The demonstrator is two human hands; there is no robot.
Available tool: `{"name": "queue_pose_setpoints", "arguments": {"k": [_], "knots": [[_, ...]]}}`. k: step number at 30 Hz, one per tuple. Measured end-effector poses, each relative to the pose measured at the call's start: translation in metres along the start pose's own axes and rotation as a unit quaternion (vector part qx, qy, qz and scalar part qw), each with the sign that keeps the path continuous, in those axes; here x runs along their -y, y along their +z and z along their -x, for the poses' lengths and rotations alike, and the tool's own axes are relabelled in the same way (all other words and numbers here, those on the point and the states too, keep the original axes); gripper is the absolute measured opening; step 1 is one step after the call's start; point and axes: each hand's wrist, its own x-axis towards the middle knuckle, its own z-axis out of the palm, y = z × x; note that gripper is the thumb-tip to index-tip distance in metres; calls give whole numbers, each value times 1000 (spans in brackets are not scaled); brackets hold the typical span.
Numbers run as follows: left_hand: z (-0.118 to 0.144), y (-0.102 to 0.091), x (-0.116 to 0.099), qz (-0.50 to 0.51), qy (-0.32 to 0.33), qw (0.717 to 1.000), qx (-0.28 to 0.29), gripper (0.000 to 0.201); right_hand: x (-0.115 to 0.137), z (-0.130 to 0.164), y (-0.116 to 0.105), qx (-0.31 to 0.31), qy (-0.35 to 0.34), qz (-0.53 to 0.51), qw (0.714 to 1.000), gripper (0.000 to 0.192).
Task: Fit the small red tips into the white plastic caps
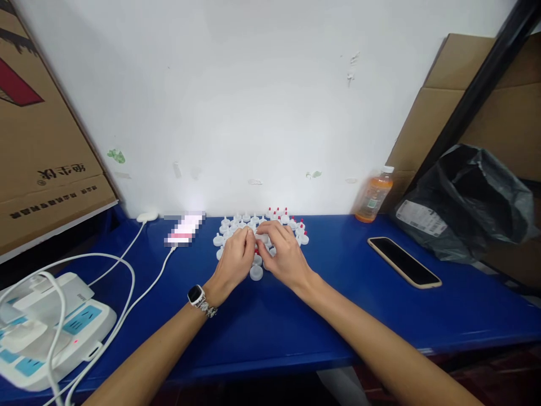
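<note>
My left hand (237,255), with a watch on its wrist, is closed, thumb pressed to the fingers; whatever it pinches is hidden. Close beside it, my right hand (285,255) curls its thumb and fingers around a white nozzle cap (262,238). Several plain white nozzle caps (225,225) stand to the left and behind the hands. Behind and to the right are several caps with small red tips (301,230). A white cap (256,273) lies just in front of the fingers, and a bit of red shows between the hands.
The blue table (329,316) meets a white wall. A lit phone (186,228) on a cable and a power strip (84,327) are at left. On the right are an orange drink bottle (374,197), a dark phone (403,262) and a black plastic bag (469,197). Cardboard boxes (46,141) flank both sides.
</note>
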Motion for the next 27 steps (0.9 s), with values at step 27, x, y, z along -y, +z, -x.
{"name": "queue_pose_setpoints", "arguments": {"k": [27], "knots": [[-11, -42, 33, -167, 112, 962, 185, 33, -53, 4, -10, 7, 261, -86, 961, 15]]}}
